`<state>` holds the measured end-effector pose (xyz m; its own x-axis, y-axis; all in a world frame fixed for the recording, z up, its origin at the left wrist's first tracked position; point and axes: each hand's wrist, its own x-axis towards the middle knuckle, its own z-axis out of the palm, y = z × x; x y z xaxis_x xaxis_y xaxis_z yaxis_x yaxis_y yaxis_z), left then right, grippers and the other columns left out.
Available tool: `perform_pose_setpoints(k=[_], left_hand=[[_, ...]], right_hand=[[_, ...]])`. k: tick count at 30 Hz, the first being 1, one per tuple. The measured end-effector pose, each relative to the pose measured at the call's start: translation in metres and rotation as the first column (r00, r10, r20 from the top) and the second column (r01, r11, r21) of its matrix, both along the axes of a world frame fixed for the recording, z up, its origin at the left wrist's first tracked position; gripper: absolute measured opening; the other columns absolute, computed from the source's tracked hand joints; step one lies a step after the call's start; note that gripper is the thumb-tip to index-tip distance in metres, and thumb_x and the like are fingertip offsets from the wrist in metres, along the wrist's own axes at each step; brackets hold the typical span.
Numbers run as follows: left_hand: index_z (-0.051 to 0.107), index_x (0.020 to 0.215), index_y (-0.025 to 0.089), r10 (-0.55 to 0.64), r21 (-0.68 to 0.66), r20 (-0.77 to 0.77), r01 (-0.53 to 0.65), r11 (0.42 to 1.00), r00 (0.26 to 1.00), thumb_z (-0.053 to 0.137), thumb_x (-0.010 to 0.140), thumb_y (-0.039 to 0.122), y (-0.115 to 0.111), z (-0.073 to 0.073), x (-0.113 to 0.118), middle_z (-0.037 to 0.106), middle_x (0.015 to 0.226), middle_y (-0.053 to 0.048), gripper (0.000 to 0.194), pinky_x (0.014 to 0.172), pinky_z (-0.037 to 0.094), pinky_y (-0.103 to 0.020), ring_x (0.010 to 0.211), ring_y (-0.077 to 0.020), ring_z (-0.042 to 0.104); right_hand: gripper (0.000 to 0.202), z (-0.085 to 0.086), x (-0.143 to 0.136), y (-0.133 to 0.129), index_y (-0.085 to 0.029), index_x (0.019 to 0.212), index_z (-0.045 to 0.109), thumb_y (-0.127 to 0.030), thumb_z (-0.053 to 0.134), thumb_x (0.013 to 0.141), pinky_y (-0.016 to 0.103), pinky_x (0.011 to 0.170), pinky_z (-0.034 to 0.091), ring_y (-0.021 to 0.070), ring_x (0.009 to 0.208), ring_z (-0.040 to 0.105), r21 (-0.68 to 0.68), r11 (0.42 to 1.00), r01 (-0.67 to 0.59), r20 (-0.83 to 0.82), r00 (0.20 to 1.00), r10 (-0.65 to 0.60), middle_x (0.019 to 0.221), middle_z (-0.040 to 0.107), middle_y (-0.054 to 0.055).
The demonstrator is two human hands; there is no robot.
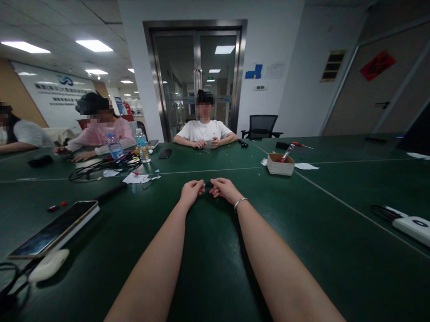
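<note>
Both of my hands meet over the middle of the green table (220, 257), around a small dark object (208, 184). My left hand (192, 193) pinches its left end, where a small light or metallic part shows between thumb and finger. On the other side, my right hand (224, 189) has its fingers closed on the dark end. A silver bangle (240, 204) circles my right wrist. The object is too small to name, and my fingers hide part of it.
A phone (56, 229) on a white box and a white rounded device (49, 265) lie left. Black cables (93, 168), bottles (142, 145) and paper (136, 178) stand beyond. Right are an open box (280, 165) and white power strip (422, 232). Several people sit across.
</note>
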<state>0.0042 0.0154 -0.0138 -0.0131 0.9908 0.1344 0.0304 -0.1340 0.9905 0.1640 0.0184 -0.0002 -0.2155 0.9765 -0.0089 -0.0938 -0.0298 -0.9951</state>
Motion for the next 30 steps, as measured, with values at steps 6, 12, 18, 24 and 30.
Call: perform_pose_setpoints(k=[6,12,18,24,30], left_hand=[[0.064,0.086,0.013,-0.018,0.012,0.032,0.018,1.000,0.999,0.068,0.070,0.032,-0.0026,0.0026,0.0012,0.066,0.078,-0.007,0.024,0.064,0.047,-0.025,0.071,-0.0139,0.062],[0.064,0.085,0.013,-0.031,0.046,0.021,0.030,0.998,0.999,0.070,0.067,0.028,-0.0023,0.0025,0.0009,0.065,0.075,-0.005,0.025,0.066,0.046,-0.025,0.070,-0.0130,0.061],[0.062,0.079,0.013,-0.028,0.021,-0.013,0.028,0.999,1.000,0.068,0.070,0.030,-0.0022,0.0024,0.0017,0.063,0.069,-0.003,0.020,0.061,0.043,-0.024,0.065,-0.0124,0.059],[0.062,0.078,0.013,0.002,-0.020,-0.003,-0.002,1.000,1.000,0.065,0.073,0.035,-0.0005,0.0015,0.0021,0.064,0.071,-0.005,0.022,0.058,0.043,-0.025,0.063,-0.0137,0.060],[0.063,0.084,0.014,-0.025,0.033,0.032,0.023,0.999,0.999,0.068,0.069,0.032,0.0017,-0.0018,0.0009,0.065,0.076,-0.005,0.024,0.061,0.044,-0.025,0.067,-0.0135,0.060]], right_hand=[[0.014,0.0011,-0.0001,-0.0006,-0.012,0.079,0.055,-0.024,0.058,0.087,0.016,0.040,0.048,0.0076,0.040,0.055,-0.008,1.000,0.004,0.007,1.000,-0.004,0.053,0.063,0.003],[0.014,0.0010,0.0004,-0.0012,-0.012,0.080,0.055,-0.024,0.059,0.086,0.016,0.040,0.048,0.0074,0.040,0.055,0.000,1.000,-0.002,0.013,1.000,0.002,0.053,0.063,0.003],[0.011,0.0016,0.0002,-0.0016,-0.011,0.082,0.055,-0.020,0.056,0.088,0.015,0.040,0.048,0.0067,0.039,0.054,-0.002,1.000,-0.008,0.022,1.000,0.008,0.053,0.063,0.003],[0.009,0.0004,0.0009,-0.0016,-0.011,0.083,0.055,-0.019,0.055,0.088,0.015,0.040,0.048,0.0070,0.040,0.055,-0.002,1.000,-0.011,0.007,1.000,0.012,0.053,0.063,0.003],[0.010,-0.0017,0.0019,-0.0007,-0.011,0.084,0.056,-0.021,0.057,0.087,0.016,0.040,0.048,0.0079,0.040,0.056,0.003,1.000,0.002,-0.007,1.000,-0.002,0.053,0.063,0.003]])
